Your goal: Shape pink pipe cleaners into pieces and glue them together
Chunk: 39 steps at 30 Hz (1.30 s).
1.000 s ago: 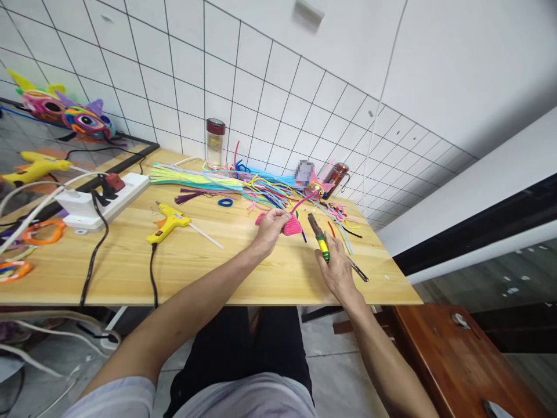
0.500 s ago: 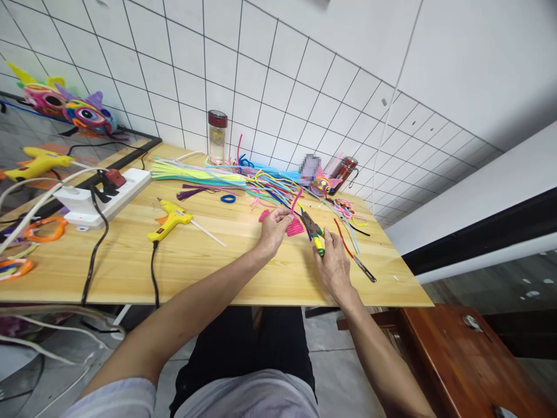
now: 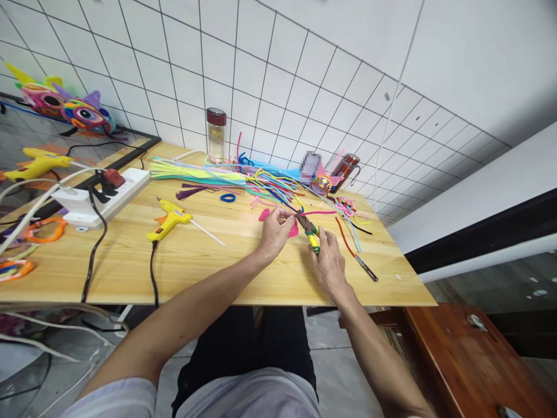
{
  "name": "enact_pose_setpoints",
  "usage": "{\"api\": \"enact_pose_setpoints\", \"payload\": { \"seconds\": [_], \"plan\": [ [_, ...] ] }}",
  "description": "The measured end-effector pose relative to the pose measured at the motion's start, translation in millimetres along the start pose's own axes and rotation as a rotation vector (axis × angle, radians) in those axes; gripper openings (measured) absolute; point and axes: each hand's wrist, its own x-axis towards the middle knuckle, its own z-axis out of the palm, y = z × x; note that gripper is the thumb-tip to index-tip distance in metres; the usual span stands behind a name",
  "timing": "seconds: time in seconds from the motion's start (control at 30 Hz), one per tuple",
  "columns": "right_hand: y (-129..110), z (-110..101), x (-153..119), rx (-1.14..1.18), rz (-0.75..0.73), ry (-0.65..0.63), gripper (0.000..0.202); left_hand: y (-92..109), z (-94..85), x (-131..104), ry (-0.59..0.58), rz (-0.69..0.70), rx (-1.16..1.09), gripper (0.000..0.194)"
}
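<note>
Pink piece (image 3: 293,230) is pinched in our left grip (image 3: 274,235), well in from the worktop's (image 3: 261,285) front edge. Our right grip (image 3: 329,261) wraps the pliers (image 3: 310,232). We could nip ourselves, as the pliers' tip is so near. The piece looks soft and ribbed, the pliers hard.

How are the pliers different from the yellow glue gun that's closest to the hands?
The pliers are held in the person's right hand, while the glue gun lies on the table. The glue gun has a black cord at its handle; the pliers show none. The pliers' jaws are dark, but the glue gun's body is mostly yellow. Both have yellow handles, though the pliers' also have green.
</note>
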Motion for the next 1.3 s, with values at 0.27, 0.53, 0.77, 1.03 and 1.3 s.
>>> {"api": "enact_pose_setpoints", "payload": {
  "seconds": [0.27,0.53,0.77,1.03,1.3],
  "plan": [
    [-4.9,-1.6,2.5,0.009,0.100,-0.094,0.055,1.0,2.8,-1.5,-0.029,-0.040,-0.047,0.011],
    [2.0,0.0,4.2,0.161,0.121,-0.132,0.046,5.4,2.0,-3.1,-0.126,-0.160,-0.167,0.014],
    [12.5,9.7,5.2,0.375,0.106,-0.125,0.039,4.6,2.3,-4.8,-0.219,-0.148,-0.185,0.020],
    [10.3,4.4,8.7,0.433,0.120,-0.128,0.040,5.1,5.6,-10.0,-0.224,-0.063,-0.139,0.027],
    [5.1,1.5,8.7,0.459,0.123,-0.139,0.044,9.1,5.9,-13.5,-0.223,-0.069,-0.069,0.021]
  ]
}}
